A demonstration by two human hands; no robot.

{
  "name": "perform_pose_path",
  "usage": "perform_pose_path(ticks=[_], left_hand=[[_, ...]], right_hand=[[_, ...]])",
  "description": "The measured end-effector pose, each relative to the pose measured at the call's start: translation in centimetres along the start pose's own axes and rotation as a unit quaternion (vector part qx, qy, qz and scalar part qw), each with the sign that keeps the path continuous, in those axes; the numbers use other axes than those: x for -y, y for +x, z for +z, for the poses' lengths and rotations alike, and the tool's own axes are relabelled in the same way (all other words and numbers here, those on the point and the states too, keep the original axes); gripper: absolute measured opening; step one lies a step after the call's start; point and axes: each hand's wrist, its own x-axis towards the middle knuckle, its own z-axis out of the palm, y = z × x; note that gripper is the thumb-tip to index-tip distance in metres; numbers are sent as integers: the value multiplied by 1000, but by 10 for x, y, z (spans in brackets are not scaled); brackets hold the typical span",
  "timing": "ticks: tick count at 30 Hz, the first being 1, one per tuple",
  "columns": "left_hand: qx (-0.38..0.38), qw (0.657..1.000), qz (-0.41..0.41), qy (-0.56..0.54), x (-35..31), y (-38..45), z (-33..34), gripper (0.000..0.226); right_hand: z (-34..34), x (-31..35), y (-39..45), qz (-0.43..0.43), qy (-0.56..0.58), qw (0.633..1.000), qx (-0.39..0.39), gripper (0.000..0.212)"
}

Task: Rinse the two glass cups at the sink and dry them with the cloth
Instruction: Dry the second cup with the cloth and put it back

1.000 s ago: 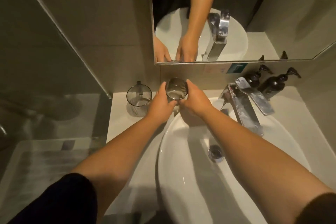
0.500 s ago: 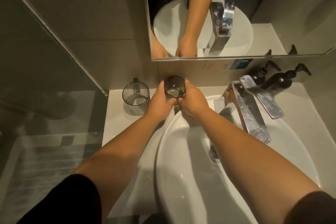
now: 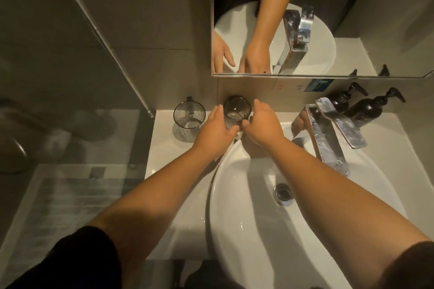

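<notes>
A dark ribbed glass cup (image 3: 236,111) stands upright at the back of the counter, against the wall below the mirror. My left hand (image 3: 215,134) grips its left side and my right hand (image 3: 263,124) wraps its right side. A small piece of white cloth (image 3: 239,134) shows between my hands under the cup; most of it is hidden. A second clear glass cup (image 3: 189,118), with a handle, stands on the counter just left of my left hand.
The white oval basin (image 3: 234,230) with its drain (image 3: 283,193) lies below my forearms. A chrome faucet (image 3: 328,138) stands at the right, with two dark pump bottles (image 3: 366,110) behind it. A glass shower partition (image 3: 105,42) borders the counter's left end.
Both hands stay around the dark cup at the same place on the counter. My head has moved, so the view shifted slightly. The second cup has not moved.
</notes>
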Motion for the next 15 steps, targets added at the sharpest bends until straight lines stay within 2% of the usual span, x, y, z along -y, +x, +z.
perform_pose_path(ticks=[3, 7, 9, 10, 13, 15], left_hand=[[-31, 997, 54, 45, 4, -41, -17, 48], [-190, 980, 25, 50, 25, -62, -43, 26], [-222, 974, -14, 42, 39, -57, -51, 36], [-210, 976, -33, 46, 47, -52, -53, 47], [-116, 988, -68, 82, 68, -31, -58, 88], [-65, 991, -78, 85, 77, -16, -60, 106]], right_hand=[[-3, 5, -20, -61, -52, 995, -59, 56], [-3, 19, -37, -186, -58, 979, -57, 53], [-1, 33, -35, -229, -47, 972, -26, 53], [2, 41, -31, -242, -51, 969, -3, 56], [13, 63, -11, -262, -78, 960, 65, 68], [18, 74, 7, -272, -111, 950, 107, 76]])
